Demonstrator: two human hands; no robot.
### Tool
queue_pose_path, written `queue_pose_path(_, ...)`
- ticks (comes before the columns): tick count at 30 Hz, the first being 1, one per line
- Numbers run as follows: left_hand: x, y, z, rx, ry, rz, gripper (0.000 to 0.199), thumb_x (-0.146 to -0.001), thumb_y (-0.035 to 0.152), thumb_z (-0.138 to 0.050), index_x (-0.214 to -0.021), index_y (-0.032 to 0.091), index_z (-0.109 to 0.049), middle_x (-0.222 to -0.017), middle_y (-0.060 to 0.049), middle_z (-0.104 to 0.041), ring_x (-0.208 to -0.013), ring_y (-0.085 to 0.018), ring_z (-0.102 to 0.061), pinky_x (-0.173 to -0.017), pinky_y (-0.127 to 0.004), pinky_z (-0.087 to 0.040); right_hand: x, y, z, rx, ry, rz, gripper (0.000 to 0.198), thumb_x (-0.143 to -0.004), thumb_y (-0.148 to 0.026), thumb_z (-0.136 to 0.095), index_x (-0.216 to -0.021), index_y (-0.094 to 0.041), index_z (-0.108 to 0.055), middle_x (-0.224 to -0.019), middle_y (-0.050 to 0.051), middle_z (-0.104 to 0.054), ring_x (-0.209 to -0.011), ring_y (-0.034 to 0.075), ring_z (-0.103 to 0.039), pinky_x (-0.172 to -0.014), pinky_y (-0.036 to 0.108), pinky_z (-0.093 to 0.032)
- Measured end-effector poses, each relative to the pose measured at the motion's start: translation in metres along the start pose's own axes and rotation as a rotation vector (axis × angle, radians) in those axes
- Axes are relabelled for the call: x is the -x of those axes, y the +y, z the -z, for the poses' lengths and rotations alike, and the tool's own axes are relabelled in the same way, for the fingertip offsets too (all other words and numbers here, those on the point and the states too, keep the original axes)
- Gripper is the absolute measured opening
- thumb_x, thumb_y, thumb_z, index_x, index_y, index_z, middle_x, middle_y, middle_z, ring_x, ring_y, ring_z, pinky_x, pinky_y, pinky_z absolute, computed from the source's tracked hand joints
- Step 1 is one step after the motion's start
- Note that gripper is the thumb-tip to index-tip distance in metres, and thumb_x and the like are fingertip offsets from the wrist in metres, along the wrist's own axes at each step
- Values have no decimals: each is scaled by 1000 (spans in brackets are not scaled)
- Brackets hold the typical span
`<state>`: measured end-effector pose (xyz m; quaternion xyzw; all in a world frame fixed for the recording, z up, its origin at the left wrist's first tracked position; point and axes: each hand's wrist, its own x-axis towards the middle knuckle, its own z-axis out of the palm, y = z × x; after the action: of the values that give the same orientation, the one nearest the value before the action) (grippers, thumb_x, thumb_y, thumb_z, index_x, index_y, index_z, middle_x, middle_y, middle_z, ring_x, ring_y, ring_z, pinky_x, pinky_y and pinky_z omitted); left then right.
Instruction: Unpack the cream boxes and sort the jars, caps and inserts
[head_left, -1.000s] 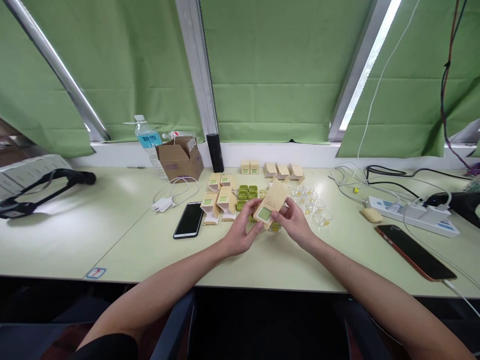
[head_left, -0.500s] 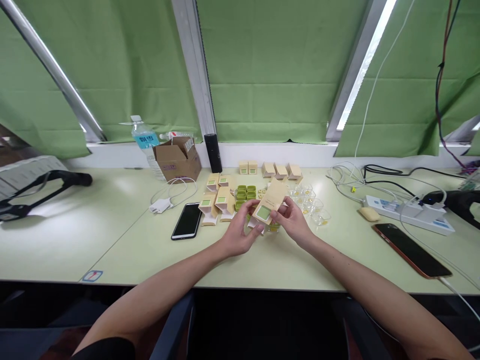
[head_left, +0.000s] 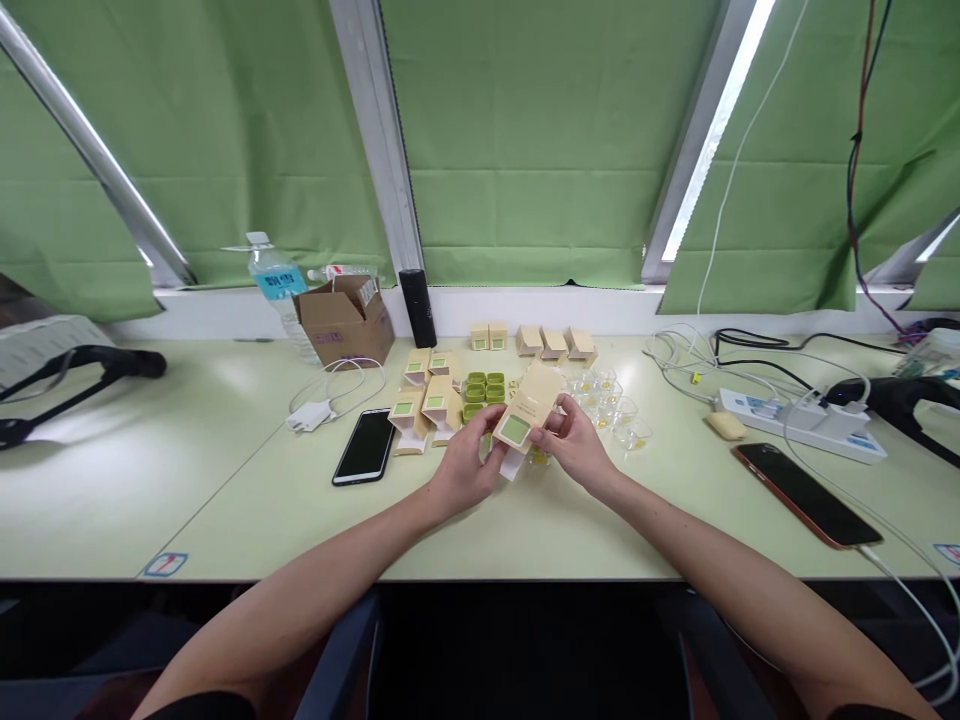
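Box (head_left: 531, 396) — gripped between curled left hand (head_left: 466, 466) and curled right hand (head_left: 581, 447).

Holds a tilted tan cardboard box (head_left: 534, 396) with a green square panel (head_left: 515, 431) between left hand (head_left: 466, 465) and right hand (head_left: 579, 442) above a pale cream worktop (head_left: 562, 535), near small square olive-green containers (head_left: 475, 392) and small transparent cups (head_left: 606, 402).

A tan carton (head_left: 534, 395), printed and marked with a green square, is held tilted between the left hand (head_left: 463, 468) and the right hand (head_left: 579, 447); a white flap (head_left: 513, 464) is left hanging open beside the left fingertips.
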<state>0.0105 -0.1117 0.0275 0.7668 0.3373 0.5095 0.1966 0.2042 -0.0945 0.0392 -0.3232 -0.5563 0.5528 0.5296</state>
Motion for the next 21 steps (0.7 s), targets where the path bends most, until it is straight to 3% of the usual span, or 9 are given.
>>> queue_pose_path(9, 4, -3, -2, 188, -69, 56, 68, -83, 26, -79, -142, 23, -46, -136, -15, -63, -123, -30, -65, -106, -45, -53, 2, -4, 0, 8, 25, -46, 69, -59, -46, -95, -106, -27, -49, -84, 0, -79, -63, 18, -70, -55, 28, -56)
queue_pose_path(12, 4, -2, -2, 264, -99, 83, 60, -90, 31, -73, -142, 22, -46, -136, -16, -63, -124, -30, -64, -104, -43, -53, 3, -8, -2, 39, 63, -68, 68, -58, -45, -95, -106, -27, -50, -85, 1, -79, -64, 19, -72, -55, 30, -58)
queue_pose_path(16, 0, -2, 0, 393, -99, 102, 49, -96, 40, -65, -138, 20, -50, -133, -16, -65, -121, -28, -64, -97, -37, -55, 4, -15, -4, 53, 122, -76, 67, -61, -46, -92, -111, -27, -53, -95, 4, -80, -80, 25, -78, -63, 34, -63)
queue_pose_path(21, -5, 0, 3, 285, -104, 172, 36, -97, 49, -61, -112, 18, -67, -107, -10, -73, -98, -23, -69, -83, -32, -54, 4, -19, -2, 45, 164, -47, 65, -58, -42, -93, -107, -26, -55, -97, 5, -81, -91, 29, -79, -75, 42, -67)
